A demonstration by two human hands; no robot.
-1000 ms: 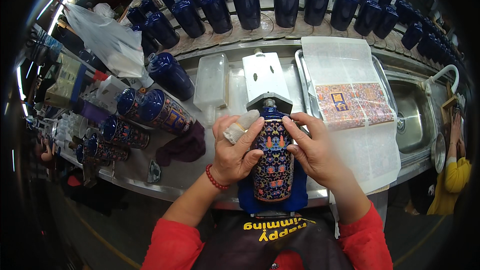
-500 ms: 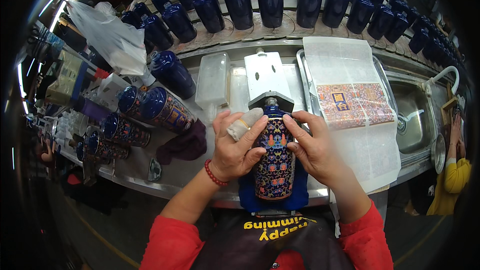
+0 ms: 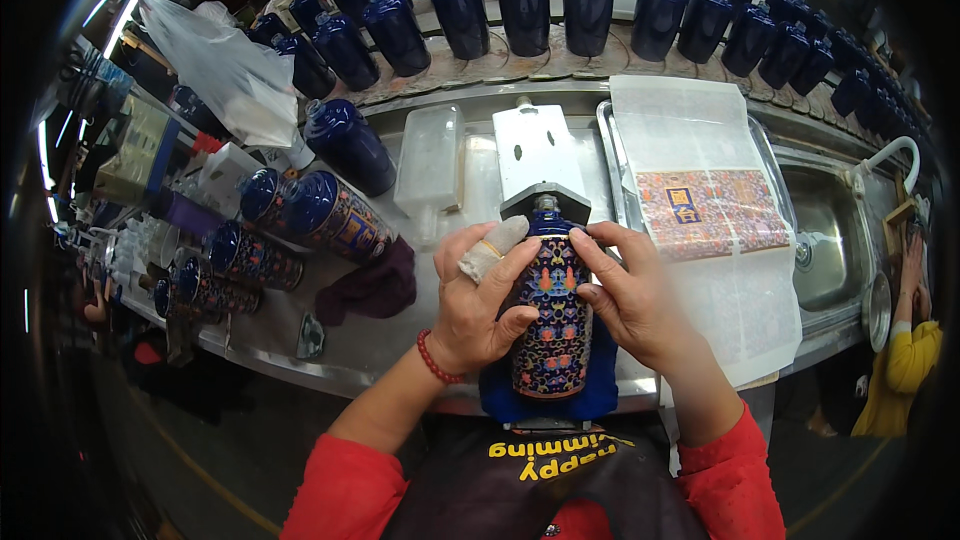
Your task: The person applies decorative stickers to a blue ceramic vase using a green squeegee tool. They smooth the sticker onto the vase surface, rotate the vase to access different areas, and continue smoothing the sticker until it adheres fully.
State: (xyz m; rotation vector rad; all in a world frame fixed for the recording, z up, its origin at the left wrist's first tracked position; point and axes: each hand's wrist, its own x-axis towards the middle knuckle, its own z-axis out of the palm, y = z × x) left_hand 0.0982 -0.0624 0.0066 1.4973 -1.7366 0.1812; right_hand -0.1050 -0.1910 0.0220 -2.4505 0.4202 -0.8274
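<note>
A dark blue glass bottle (image 3: 553, 325) with a colourful floral wrap lies in front of me, neck away, on a blue pad (image 3: 500, 395). Its neck meets a dark angled stop (image 3: 545, 195) on a white plate (image 3: 532, 150). My left hand (image 3: 480, 290) is curled along the bottle's upper left side; one finger wears a pale cloth cover (image 3: 487, 252). My right hand (image 3: 635, 295) presses fingertips and thumb on the upper right side. To the right, a printed floral decal sheet (image 3: 700, 215) lies on white paper.
Behind the counter, plain blue bottles (image 3: 525, 10) stand on a curved conveyor (image 3: 500, 65). Wrapped bottles (image 3: 340, 218) and a dark purple cloth (image 3: 370, 285) lie at left. A clear plastic box (image 3: 430, 160) is near the middle. At right is a sink (image 3: 830, 240); another person's yellow sleeve (image 3: 912, 355) shows beyond.
Bottles on the conveyor have shifted to the right. Both hands stay on the wrapped bottle, with only slight finger movement. Another person's arm now shows at the top right.
</note>
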